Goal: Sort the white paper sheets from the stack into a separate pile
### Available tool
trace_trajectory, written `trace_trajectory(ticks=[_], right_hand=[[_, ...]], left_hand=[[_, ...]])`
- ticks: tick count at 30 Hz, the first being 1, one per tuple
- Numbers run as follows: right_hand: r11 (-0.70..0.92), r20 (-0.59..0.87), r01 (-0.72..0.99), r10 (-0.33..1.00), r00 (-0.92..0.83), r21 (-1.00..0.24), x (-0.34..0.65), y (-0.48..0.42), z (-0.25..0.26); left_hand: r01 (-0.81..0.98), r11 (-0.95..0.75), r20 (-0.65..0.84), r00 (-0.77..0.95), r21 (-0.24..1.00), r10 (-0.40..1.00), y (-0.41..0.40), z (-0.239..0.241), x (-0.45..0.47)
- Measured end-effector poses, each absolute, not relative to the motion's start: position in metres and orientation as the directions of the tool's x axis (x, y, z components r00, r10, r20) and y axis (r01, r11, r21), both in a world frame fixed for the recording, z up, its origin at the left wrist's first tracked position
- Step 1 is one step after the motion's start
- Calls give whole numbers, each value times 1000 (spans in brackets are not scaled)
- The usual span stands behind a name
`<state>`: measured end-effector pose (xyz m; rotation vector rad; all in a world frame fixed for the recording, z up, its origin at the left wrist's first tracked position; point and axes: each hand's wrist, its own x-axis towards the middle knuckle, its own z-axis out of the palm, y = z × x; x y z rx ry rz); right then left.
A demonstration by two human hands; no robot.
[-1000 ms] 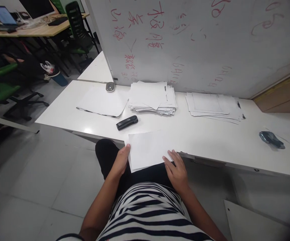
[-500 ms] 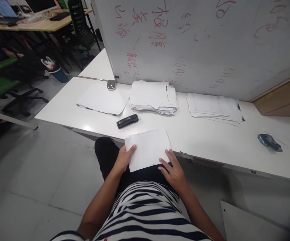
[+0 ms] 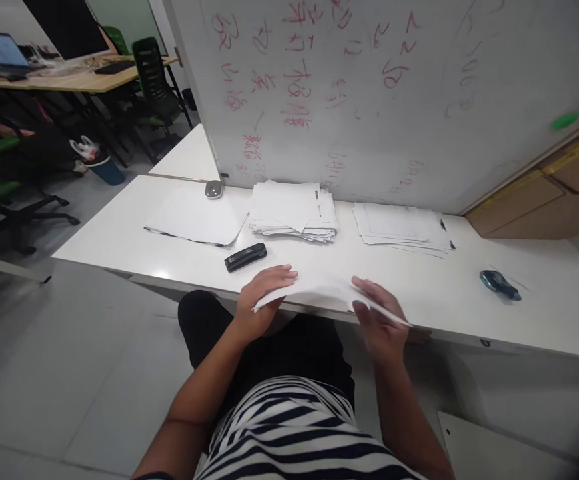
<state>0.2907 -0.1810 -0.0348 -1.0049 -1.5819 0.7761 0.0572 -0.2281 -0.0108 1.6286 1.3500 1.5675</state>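
Observation:
White paper [image 3: 319,287], bowed and seen nearly edge-on, is held between my two hands at the desk's front edge. My left hand [image 3: 264,300] is closed on its left end, fingers over the top. Its right end is gripped by my right hand [image 3: 382,317], which is slightly blurred. Whether it is one sheet or a few, I cannot tell. A black stapler [image 3: 245,257] lies just beyond my left hand. Behind the held paper is a thick stack of papers [image 3: 287,205], and a thinner stack of papers [image 3: 394,225] lies to its right.
On the white desk [image 3: 104,230], loose sheets [image 3: 194,217] lie left, with a small grey rounded device [image 3: 213,190] behind them. A dark, shiny object [image 3: 499,285] lies far right. A whiteboard [image 3: 369,100] stands behind, cardboard boxes [image 3: 524,200] at right. A person sits at far left.
The paper went from lying flat over my lap to raised and bowed. My right hand, earlier resting on it with spread fingers, now grips its right end. The view has shifted.

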Motion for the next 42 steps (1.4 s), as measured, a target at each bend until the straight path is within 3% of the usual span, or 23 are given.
trace_trajectory(ticks=[5,10,14,18,24,26,29,32,35,38,42], right_hand=[[326,314,361,945,-94,-874,277,-180,-58],[444,461,404,885,-61,-800,275,-184,-60],[447,449,429,888,-105,-785,272,-187,-65],[485,484,425,867,-121,-764,273,-186,-71],[318,290,536,947,-138,-782,274,-183,-82],[269,259,572,960,-101,-775,277,-184,-86],[124,165,593,986,16,-795,286,-186,-89],[-38,-3,510,998,69,-859,297,-188,-90],[-140,-121,398,990,71,-907,304,-191,-95],[-206,-193,256,978,75,-945,305,-195,-103],[-304,-305,-23,950,71,-952,300,-199,-109]], left_hand=[[262,-140,212,-270,955,939,-216,-34,67],[325,-131,230,-288,937,930,-223,-33,63],[286,-7,120,-378,958,918,-220,-36,55],[290,-89,193,-353,953,916,-220,-39,52],[179,89,-5,-423,980,906,-215,-56,59],[238,53,49,-402,970,914,-213,-54,54],[460,-73,245,-327,885,913,-203,-45,31],[765,3,375,-319,644,870,-183,-44,-4],[877,195,261,-332,440,907,-167,-56,-30],[871,216,192,-327,441,925,-164,-68,-38],[825,64,194,-206,562,959,-176,-68,-35]])
